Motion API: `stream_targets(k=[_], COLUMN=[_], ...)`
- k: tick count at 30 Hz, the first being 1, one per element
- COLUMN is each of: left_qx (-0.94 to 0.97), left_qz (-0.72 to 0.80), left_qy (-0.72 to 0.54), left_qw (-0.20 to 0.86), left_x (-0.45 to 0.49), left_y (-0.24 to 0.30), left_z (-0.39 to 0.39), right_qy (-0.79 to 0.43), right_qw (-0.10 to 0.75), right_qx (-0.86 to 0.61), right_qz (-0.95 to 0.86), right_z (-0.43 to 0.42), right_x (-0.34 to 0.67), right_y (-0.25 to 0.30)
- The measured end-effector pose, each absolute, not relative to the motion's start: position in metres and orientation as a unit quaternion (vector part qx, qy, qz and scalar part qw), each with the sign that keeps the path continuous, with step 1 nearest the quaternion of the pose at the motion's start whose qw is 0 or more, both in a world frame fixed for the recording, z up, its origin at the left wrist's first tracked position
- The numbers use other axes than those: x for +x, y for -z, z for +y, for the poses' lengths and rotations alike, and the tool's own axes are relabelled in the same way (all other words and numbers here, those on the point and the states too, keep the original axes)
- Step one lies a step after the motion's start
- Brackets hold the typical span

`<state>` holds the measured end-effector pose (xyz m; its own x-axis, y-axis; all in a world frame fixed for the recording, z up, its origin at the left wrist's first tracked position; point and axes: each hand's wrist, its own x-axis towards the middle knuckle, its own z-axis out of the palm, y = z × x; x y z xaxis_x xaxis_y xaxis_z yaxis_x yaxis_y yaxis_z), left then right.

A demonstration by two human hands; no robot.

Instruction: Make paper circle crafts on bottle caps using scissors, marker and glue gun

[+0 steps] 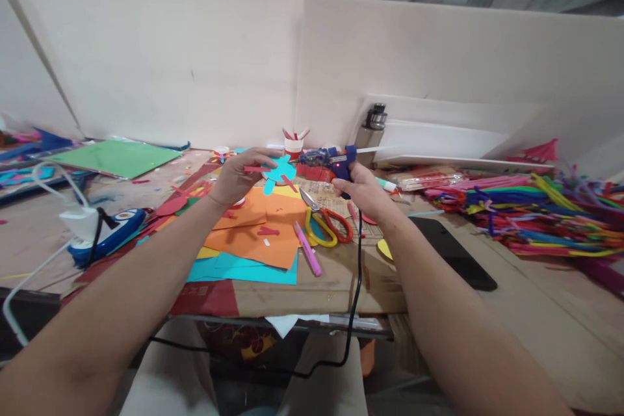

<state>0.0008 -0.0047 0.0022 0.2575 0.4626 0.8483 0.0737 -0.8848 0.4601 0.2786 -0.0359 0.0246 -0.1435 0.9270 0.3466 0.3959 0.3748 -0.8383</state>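
Observation:
My left hand (246, 172) pinches a turquoise paper cutout (281, 172) with red strips on it, held up above the table. In my right hand (363, 185) is a blue hot glue gun (336, 162), its nozzle pointing left toward the cutout and a white glue stick (368, 150) poking out of its back. Whether nozzle and paper touch, I cannot tell. Under the hands lie sheets of orange paper (277, 253), turquoise paper (244, 271), scissors (326, 221) with yellow and red-orange handles, and a pink marker (308, 250).
A black cord (358, 286) hangs from the glue gun over the table edge. On the right are a dark phone (453, 253) and piled pipe cleaners (526, 214). A bottle (370, 133) and a small cup (293, 145) stand behind. At left sits a blue power strip (104, 237).

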Motion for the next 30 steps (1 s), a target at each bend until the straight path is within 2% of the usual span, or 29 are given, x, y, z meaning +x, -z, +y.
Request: stream_targets(k=[10,21,28,30], left_qx=[0.775,0.775,0.768,0.760], left_qz=[0.169,0.181,0.177,0.176], left_qy=[-0.583,-0.576,-0.586,-0.594], left_qw=[0.177,0.186,0.188,0.197], left_x=[0.004,0.004,0.003,0.003], left_y=[-0.007,-0.008,-0.006,-0.006], left_z=[-0.010,-0.011,-0.009,-0.009], right_qy=[-0.293,-0.208,-0.116,-0.126], right_qw=[0.448,0.405,0.398,0.403], right_qx=[-0.482,-0.521,-0.470,-0.486], right_qz=[-0.694,-0.722,-0.779,-0.765], right_z=[-0.034,-0.031,-0.030,-0.029], right_x=[0.281,0.287,0.292,0.291], right_y=[-0.023,-0.024,-0.026,-0.025])
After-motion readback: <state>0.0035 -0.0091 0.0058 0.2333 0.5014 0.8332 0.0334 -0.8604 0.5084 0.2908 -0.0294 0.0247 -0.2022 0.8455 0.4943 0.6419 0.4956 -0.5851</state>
